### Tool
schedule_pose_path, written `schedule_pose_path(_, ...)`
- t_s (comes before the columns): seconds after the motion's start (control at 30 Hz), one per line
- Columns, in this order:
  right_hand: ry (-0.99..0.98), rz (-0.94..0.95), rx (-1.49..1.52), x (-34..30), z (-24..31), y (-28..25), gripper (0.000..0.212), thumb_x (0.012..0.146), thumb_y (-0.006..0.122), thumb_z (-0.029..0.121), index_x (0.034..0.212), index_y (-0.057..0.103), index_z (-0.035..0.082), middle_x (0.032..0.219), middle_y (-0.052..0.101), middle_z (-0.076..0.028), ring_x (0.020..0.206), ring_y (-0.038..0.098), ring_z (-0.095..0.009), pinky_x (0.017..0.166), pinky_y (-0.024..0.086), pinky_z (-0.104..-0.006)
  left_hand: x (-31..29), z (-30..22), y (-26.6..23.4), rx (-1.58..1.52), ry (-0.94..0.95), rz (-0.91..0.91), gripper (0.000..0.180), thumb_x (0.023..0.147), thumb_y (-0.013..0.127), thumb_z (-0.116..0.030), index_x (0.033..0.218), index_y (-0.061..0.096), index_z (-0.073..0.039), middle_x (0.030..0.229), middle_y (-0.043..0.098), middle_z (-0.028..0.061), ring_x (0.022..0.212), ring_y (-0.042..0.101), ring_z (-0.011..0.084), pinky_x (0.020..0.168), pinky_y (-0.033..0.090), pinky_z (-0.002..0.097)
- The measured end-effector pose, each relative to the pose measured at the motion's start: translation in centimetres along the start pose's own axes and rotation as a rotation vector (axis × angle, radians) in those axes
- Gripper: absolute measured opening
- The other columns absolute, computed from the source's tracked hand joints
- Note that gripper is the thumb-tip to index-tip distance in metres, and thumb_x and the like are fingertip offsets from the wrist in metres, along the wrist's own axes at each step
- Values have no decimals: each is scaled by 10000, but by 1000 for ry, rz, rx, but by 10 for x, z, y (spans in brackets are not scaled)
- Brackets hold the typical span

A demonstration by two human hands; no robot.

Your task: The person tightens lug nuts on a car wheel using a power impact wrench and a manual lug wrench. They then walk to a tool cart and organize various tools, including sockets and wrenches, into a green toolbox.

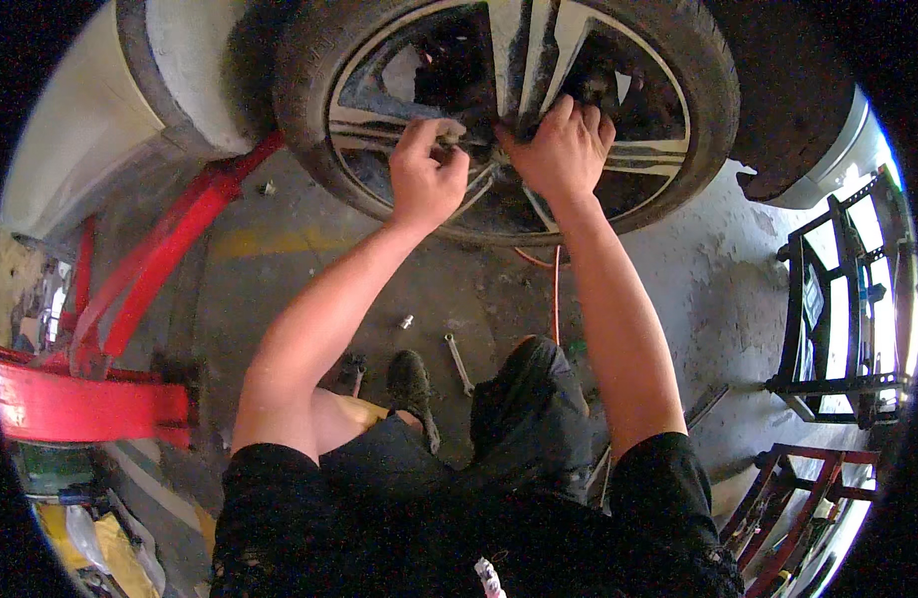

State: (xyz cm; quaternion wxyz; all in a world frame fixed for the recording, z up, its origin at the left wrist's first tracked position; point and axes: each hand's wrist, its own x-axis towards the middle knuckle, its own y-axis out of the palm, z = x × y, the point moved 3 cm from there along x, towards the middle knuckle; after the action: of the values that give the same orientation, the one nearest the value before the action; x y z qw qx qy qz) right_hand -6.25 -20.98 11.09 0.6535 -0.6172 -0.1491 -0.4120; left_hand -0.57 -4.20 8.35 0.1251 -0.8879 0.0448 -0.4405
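A car wheel (668, 169) with a dark tyre and grey-and-black spokes stands in front of me on the car. My left hand (428, 175) is closed at the left of the hub, pinching a small metal piece (447, 145) that looks like a wheel nut, partly hidden by the fingers. To the right of the hub, my right hand (563, 154) grips a wheel spoke (541, 70), its fingers curled over the edge and its thumb stretched toward the hub. The fingertips of that hand are partly hidden.
A red lift arm (170, 239) slants under the car at left. On the floor lie a wrench (459, 361), a small silver socket (407, 322) and another small metal piece (268, 187). An orange hose (556, 299) runs below the wheel. Metal racks (843, 299) stand at right.
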Motion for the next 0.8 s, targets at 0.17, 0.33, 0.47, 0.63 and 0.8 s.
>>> schedule_pose_path(0.17,18,-53,-5,0,0,-4,722,638,751,607,989,551,8,966,657,-167,1046,566,-347,1007,346,-464,-49,49,13,-604,-1099,72,277,681,529,30,943,600,-28,808,611,81,666,570,222,659,508,349)
schedule_pose_path(0.33,-32,35,4,-1,-6,-1,737,671,710,653,1017,569,18,968,660,-144,1044,570,-316,988,358,-444,-39,35,26,-832,-1054,67,70,868,556,16,935,545,1,876,612,130,724,610,229,562,472,336)
schedule_pose_path(0.47,-81,-22,22,-2,-9,-3,740,687,714,646,1001,559,-5,930,640,-163,996,567,-324,967,362,-442,-40,37,22,-861,-1074,125,114,941,603,-83,991,583,17,942,651,136,793,656,242,612,549,385)
schedule_pose_path(0.63,-146,-125,20,-5,-11,-3,711,695,711,637,966,569,-5,835,643,-149,932,581,-331,914,392,-446,-44,38,22,-868,-1113,-16,136,942,589,-58,1026,584,48,1019,644,133,845,653,248,721,587,386)
schedule_pose_path(0.8,-139,-102,13,-4,-11,-1,704,696,715,629,963,565,-6,842,639,-149,927,576,-331,921,388,-447,-47,36,25,-878,-1034,90,177,936,538,12,1094,573,84,1090,628,152,970,636,270,852,590,417)
